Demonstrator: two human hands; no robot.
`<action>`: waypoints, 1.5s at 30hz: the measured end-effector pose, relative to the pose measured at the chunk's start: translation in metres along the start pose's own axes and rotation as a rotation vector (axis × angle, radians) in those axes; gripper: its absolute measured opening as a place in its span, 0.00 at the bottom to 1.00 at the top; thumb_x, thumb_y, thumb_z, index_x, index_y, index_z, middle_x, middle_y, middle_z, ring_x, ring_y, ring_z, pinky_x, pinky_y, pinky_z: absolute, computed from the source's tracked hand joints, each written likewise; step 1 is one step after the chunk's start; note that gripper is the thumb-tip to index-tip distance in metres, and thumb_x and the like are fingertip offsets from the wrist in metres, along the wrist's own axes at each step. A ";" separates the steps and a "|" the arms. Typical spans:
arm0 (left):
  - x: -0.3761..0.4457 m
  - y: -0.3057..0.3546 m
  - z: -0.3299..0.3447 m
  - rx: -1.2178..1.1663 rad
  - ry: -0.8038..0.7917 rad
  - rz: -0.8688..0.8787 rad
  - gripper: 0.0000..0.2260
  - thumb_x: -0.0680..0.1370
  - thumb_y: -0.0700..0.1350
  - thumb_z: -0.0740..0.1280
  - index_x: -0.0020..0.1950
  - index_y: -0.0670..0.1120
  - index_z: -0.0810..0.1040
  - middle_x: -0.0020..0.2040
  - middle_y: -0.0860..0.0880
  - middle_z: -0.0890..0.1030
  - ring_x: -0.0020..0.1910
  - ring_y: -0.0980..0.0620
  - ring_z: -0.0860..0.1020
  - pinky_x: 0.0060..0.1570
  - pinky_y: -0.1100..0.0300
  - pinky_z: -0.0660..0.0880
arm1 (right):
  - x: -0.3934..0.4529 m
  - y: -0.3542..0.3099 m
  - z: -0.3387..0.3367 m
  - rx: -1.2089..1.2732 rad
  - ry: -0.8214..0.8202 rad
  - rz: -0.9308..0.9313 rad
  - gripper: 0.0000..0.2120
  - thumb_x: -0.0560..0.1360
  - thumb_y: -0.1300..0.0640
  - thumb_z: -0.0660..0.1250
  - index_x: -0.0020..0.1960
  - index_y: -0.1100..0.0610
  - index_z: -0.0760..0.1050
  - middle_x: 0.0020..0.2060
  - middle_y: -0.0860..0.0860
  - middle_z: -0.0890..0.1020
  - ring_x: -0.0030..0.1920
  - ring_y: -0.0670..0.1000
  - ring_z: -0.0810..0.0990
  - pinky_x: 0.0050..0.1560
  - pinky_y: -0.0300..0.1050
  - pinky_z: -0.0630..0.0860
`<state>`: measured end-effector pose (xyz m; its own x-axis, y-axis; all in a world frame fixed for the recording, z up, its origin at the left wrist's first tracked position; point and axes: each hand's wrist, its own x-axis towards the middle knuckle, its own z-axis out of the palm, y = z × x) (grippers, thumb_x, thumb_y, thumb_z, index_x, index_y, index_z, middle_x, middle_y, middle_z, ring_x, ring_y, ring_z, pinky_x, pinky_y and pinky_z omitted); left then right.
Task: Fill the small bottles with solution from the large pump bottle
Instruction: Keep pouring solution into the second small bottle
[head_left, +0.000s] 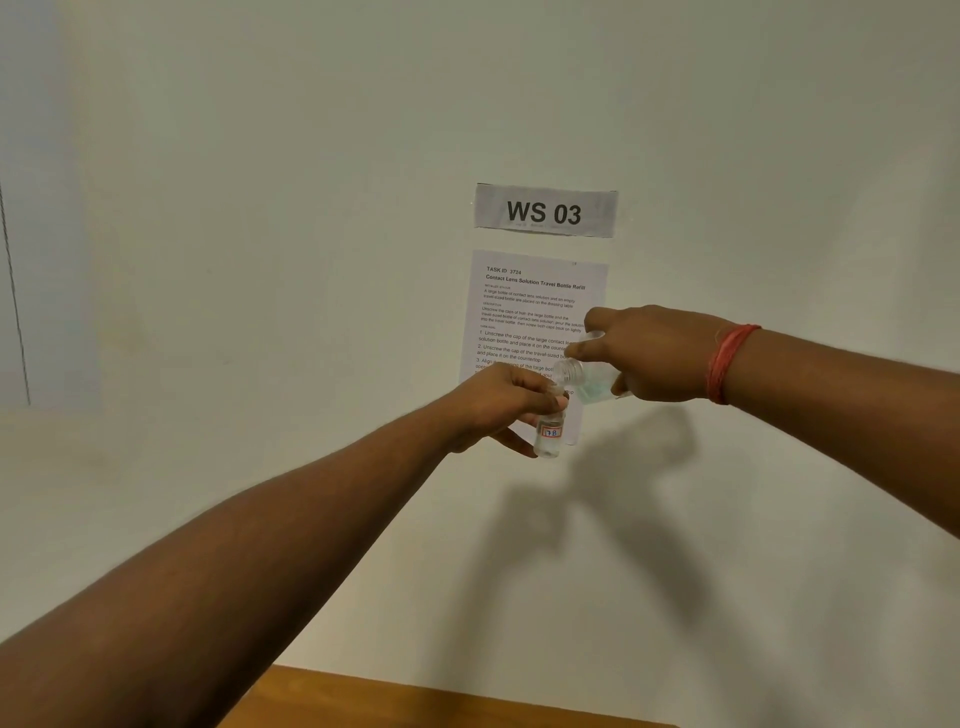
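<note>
Clear plastic, both of them: the small bottle (549, 435) is a narrow, see-through vial held upright in the air in front of the pale wall (260, 208), with a white sticker on its side marked "17B" inside a red box. Clear liquid seems to fill part of it, though the level is hard to read. The left hand (506, 402) grips it near the neck, fingers and thumb curled round the upper part, the lower fingers spread behind its base. Just above and to the right, the large bottle (589, 376) is tipped over sideways, its open threaded neck pointing down-left and meeting the small bottle's mouth; a little pale bluish solution pools in its lower side. No pump head is on it. The right hand (657, 353) wraps over the large bottle from above, fingers closed round its body, and a red thread band (727, 364) circles that wrist. Behind the hands a printed instruction sheet (535, 312) is stuck to the wall under a label reading "WS 03" (544, 210). A strip of brown wooden tabletop (415, 701) shows at the bottom edge, well below the bottles.
</note>
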<state>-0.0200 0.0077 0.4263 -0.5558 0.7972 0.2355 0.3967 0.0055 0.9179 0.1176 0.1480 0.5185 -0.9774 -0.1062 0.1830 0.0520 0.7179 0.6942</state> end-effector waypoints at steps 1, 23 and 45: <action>0.000 0.000 0.000 -0.001 0.000 -0.003 0.10 0.79 0.41 0.71 0.59 0.41 0.84 0.55 0.45 0.86 0.55 0.47 0.84 0.48 0.43 0.85 | 0.000 0.000 0.000 0.000 0.000 0.001 0.33 0.75 0.53 0.70 0.77 0.48 0.61 0.66 0.52 0.69 0.55 0.57 0.78 0.55 0.48 0.77; -0.003 0.003 0.001 0.009 -0.002 0.002 0.10 0.79 0.41 0.71 0.59 0.41 0.84 0.56 0.44 0.85 0.55 0.46 0.84 0.47 0.43 0.85 | -0.003 -0.002 -0.004 0.002 -0.003 0.001 0.33 0.75 0.53 0.71 0.77 0.47 0.61 0.66 0.51 0.69 0.56 0.56 0.78 0.55 0.46 0.77; -0.006 0.002 0.001 0.017 0.010 -0.004 0.11 0.79 0.41 0.71 0.61 0.41 0.83 0.56 0.43 0.85 0.56 0.45 0.84 0.50 0.40 0.84 | -0.003 -0.003 -0.003 0.011 0.002 0.004 0.34 0.75 0.53 0.71 0.77 0.48 0.61 0.68 0.52 0.69 0.58 0.57 0.78 0.57 0.48 0.77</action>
<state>-0.0156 0.0038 0.4263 -0.5645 0.7912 0.2354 0.4069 0.0186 0.9133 0.1209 0.1438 0.5176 -0.9768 -0.1044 0.1868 0.0535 0.7260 0.6856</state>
